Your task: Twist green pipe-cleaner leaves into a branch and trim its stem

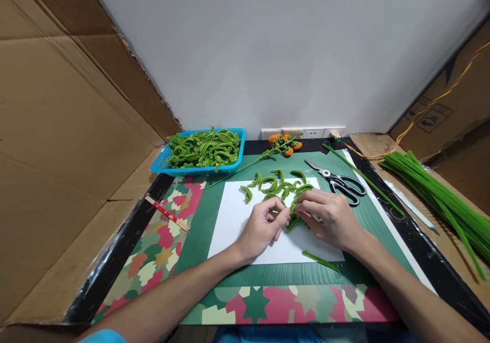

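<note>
My left hand (266,224) is closed in a pinch over a white sheet of paper (233,230). Its fingertips almost meet those of my right hand (328,216), also pinched. A short green pipe cleaner (292,213) shows between them, partly hidden by the fingers and hard to tell from the pieces behind. Several curled, folded green pipe cleaner pieces (268,184) lie on the paper just beyond my hands, some under my right hand. Nearer to me, a short straight green pipe cleaner (320,261) lies across the paper's front edge.
A blue basket (242,151) heaped with green pieces stands back left. Beside it lies an orange-flowered stem (281,146). Black-handled scissors (342,184) rest right of the paper. A bundle of long green pipe cleaners (440,200) lies far right, chopsticks in a red wrapper (166,213) left.
</note>
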### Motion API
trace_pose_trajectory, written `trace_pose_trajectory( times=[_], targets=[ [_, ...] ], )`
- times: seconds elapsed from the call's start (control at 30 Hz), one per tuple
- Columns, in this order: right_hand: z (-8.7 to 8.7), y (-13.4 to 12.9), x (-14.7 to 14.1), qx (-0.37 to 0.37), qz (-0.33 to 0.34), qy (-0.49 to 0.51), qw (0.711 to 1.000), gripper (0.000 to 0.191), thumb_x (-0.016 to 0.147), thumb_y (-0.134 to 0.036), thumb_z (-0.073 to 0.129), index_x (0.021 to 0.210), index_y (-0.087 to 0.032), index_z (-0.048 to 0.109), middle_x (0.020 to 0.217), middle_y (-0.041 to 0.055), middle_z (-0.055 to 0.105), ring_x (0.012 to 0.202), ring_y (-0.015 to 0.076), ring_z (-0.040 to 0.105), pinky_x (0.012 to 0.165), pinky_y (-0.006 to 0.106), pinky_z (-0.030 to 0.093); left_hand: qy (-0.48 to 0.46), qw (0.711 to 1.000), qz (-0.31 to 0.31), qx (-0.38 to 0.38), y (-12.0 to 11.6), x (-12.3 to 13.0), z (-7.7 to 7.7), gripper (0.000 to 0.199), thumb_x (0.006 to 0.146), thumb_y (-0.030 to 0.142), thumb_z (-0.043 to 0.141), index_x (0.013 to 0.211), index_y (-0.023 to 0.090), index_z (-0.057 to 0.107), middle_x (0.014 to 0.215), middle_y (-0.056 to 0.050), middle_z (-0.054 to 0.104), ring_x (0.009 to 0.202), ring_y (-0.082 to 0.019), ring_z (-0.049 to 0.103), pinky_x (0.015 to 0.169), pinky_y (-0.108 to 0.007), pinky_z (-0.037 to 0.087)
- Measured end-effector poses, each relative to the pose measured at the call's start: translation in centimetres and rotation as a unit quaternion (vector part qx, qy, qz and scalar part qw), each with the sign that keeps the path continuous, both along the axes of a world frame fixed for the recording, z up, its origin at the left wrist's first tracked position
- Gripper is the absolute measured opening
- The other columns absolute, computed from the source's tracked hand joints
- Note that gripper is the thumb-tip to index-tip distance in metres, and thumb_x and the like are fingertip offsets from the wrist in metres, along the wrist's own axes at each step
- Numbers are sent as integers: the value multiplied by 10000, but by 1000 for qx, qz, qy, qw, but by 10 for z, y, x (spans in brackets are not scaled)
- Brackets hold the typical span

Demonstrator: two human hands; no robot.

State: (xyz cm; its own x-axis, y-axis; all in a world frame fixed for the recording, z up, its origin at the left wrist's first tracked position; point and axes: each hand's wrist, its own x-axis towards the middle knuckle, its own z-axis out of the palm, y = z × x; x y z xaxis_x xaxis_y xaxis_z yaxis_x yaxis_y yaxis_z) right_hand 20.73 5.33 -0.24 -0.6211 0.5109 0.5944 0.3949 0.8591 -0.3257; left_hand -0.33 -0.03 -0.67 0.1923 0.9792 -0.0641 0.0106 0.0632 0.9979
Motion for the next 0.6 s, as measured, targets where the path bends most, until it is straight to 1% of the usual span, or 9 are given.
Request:
trace_pose_trajectory(
  times=[0.1,0.27,0.4,0.47,0.53,0.6],
  targets=[
    [-1,0,0,-24,10,9,1000,185,1003,-95,612,891,-192,722,932,50,762,839,179,703,691,284,467,-7,1000,-8,4,0,-1,-1,359,968,463,744,827,175,582,602,70,550,426,-54,478,426,-170,337],
    [-2,2,2,-93,27,40,995,137,1022,-129,634,944,-198,722,940,45,747,847,170,705,728,270,512,-44,999,-17,-18,3,-3,-2,373,957,483,754,845,170,585,704,46,610,408,-30,473,381,-155,294],
    [-3,4,3,-141,22,67,987,28,1017,-227,703,1024,-213,725,928,39,746,775,158,693,634,254,509,-65,997,-11,-34,6,-4,-2,382,973,520,728,883,173,597,713,56,591,385,-16,436,352,-145,263],
    [-4,4,4,-149,10,92,984,117,1003,-271,738,1105,-217,723,941,43,758,742,153,697,608,252,517,-70,997,-7,-36,6,-4,-3,371,966,521,739,915,178,605,712,63,582,382,-15,429,347,-140,262],
    [-4,4,5,-149,8,108,983,202,998,-280,747,1189,-225,713,967,49,772,754,161,715,635,263,548,-72,997,-2,-36,6,-3,-4,373,959,527,746,934,181,608,708,64,582,382,-18,437,343,-137,271],
    [-2,3,5,-148,12,106,983,239,1007,-280,730,1240,-235,704,1001,57,780,784,175,731,680,284,575,-69,997,4,-35,5,-2,-4,392,951,546,748,931,181,607,705,59,590,382,-25,454,338,-139,285]
  ],
)
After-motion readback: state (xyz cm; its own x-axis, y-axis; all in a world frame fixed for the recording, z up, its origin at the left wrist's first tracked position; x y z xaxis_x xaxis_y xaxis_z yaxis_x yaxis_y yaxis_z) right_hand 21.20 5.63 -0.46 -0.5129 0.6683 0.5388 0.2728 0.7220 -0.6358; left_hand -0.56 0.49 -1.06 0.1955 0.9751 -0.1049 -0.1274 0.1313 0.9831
